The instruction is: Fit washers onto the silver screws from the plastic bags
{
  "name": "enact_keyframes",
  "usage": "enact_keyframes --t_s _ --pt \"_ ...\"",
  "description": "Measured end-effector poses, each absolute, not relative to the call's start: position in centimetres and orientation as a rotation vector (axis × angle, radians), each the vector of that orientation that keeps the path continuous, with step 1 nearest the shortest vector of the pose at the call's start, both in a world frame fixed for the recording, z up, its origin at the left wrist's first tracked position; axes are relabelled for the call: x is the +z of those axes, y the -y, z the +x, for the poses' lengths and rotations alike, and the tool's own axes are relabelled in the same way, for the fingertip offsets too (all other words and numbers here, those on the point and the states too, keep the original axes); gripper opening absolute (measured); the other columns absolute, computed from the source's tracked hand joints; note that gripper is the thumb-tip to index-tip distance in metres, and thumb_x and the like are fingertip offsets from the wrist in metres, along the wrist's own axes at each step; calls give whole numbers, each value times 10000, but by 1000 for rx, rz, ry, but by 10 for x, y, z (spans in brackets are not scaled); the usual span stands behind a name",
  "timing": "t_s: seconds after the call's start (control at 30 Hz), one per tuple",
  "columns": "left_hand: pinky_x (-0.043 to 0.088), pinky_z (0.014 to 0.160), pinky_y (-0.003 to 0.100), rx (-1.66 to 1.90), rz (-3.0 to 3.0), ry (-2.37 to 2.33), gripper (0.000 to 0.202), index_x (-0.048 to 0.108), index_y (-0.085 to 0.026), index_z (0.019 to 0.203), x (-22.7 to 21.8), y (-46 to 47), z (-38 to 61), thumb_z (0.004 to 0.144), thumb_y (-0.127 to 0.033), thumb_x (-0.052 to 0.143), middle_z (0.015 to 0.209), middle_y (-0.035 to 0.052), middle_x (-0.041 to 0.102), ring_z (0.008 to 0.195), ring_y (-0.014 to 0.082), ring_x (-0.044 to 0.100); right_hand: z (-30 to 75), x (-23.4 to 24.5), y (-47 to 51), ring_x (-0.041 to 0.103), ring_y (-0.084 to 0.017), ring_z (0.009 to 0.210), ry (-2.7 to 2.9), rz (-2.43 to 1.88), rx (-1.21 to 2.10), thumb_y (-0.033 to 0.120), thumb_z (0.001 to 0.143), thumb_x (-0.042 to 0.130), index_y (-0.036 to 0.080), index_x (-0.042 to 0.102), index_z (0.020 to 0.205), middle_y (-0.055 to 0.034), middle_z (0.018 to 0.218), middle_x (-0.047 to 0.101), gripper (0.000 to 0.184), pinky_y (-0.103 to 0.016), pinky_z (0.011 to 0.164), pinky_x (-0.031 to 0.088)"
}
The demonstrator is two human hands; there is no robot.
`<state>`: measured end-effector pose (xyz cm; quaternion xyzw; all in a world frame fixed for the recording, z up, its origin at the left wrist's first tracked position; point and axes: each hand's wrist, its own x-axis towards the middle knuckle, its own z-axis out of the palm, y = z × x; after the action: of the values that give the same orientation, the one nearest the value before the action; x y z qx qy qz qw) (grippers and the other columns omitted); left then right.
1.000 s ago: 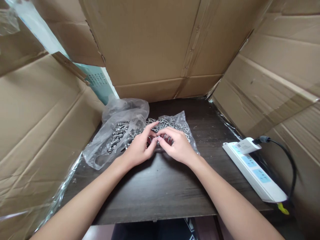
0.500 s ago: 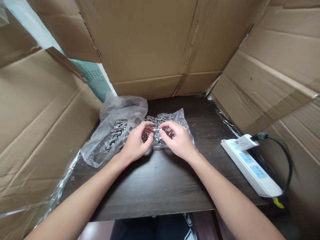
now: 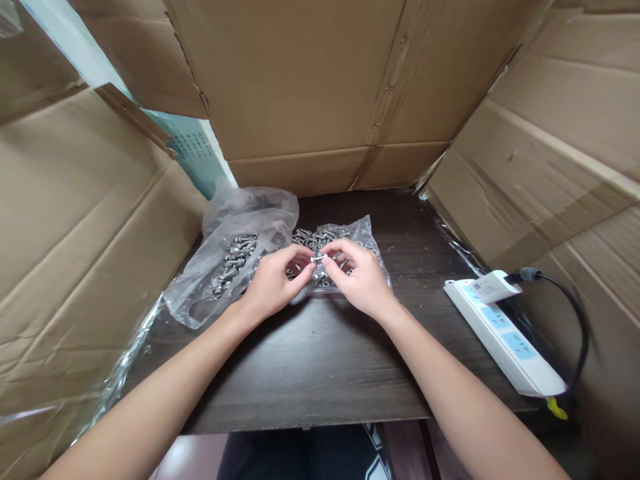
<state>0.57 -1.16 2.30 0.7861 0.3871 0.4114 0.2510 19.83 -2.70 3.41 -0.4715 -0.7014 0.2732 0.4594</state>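
Head view: left hand (image 3: 280,277) and right hand (image 3: 359,275) pinch one bolt (image 3: 319,258); plastic bag (image 3: 245,220) holds more bolts (image 3: 234,260).

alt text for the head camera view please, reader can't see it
A left hand and right hand pinch a small metal bolt above a dark table. More bolts lie behind, some inside a plastic bag; a white power strip sits at right, with cardboard walls around.

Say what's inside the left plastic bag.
The left plastic bag holds heaped metal bolts. The left hand covers its near right part, so anything there cannot be seen.
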Motion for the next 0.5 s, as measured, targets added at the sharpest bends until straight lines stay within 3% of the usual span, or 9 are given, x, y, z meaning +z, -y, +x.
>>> enact_keyframes --t_s 0.1,0.27,0.5 --pt "591 761 282 1111 2154 -1054 151 683 -167 1044 23 11 5 954 -272 623 911 41 766 788 168 728 200 35 27 610 -149 731 1758 -1162 652 300 946 599 216 680 940 -24 929 709 117 -278 664 473" --pt "602 784 297 1126 2178 -1049 162 691 -168 1056 24 10 4 965 -282 619 938 53 776 813 178 735 204 35 27 594 -175 688 1815 -1284 655 461 1057 418 198 632 756 -22 696 644 454 -308 676 430" --pt "604 794 286 1180 2104 -1034 158 692 -157 1044 25 11 5 956 -275 634 938 53 772 816 167 734 206 36 25 555 -138 629 1750 -1221 825 417 1031 449 204 686 930 -9 793 645 335 -277 615 427"
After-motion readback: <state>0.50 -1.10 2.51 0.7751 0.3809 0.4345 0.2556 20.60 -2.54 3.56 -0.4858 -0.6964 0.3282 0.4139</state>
